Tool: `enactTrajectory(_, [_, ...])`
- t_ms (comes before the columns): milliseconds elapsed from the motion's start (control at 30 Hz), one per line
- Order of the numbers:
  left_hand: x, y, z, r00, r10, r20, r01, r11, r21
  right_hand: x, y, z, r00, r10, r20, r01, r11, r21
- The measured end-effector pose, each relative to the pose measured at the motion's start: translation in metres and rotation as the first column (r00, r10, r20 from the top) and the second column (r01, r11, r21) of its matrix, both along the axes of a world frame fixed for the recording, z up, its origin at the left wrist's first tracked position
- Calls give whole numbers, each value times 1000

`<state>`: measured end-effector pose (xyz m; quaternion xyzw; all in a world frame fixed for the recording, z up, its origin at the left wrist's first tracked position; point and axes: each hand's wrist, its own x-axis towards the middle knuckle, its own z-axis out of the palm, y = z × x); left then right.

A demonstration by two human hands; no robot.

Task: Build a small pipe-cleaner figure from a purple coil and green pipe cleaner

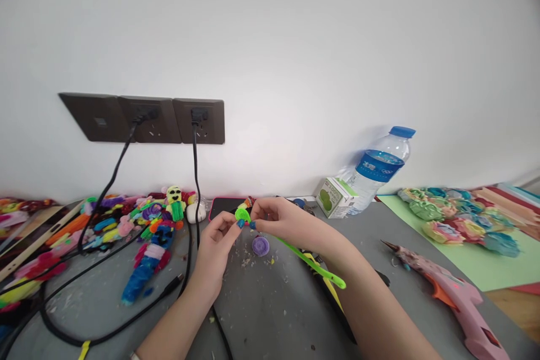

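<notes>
A bright green pipe cleaner (312, 264) has one end curled into a small coil, while its long free tail runs down to the right past my right wrist. My left hand (217, 242) pinches the coiled end between thumb and forefinger. On the other side of the coil, my right hand (282, 219) is closed on the same pipe cleaner, its fingertips nearly meeting the left ones. Just below the hands, a purple coiled disc (260, 246) lies on the grey table (270, 315) among bits of fluff. Behind my fingers, a small orange and green piece is partly hidden.
Left, colourful pipe-cleaner pieces (152, 219) lie among black cables (113, 334). Yellow-and-black pliers (329, 287) rest under my right forearm. Farther right are a pink glue gun (455, 298), a water bottle (379, 166), a small box (335, 198) and paper flowers (459, 214). Wall sockets (156, 119) hold plugs.
</notes>
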<state>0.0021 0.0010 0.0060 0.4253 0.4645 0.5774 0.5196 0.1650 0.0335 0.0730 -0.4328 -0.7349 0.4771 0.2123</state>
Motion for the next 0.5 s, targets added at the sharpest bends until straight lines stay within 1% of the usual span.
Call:
enactTrajectory(267, [0, 0, 0, 1000, -1, -6, 1, 1000, -12, 0, 1, -2, 1000, -6, -11, 6, 1000, -5])
enactTrajectory(500, [-1, -1, 1, 1000, -12, 0, 12, 1000, -7, 1, 0, -4, 1000, 12, -26, -12, 1000, -1])
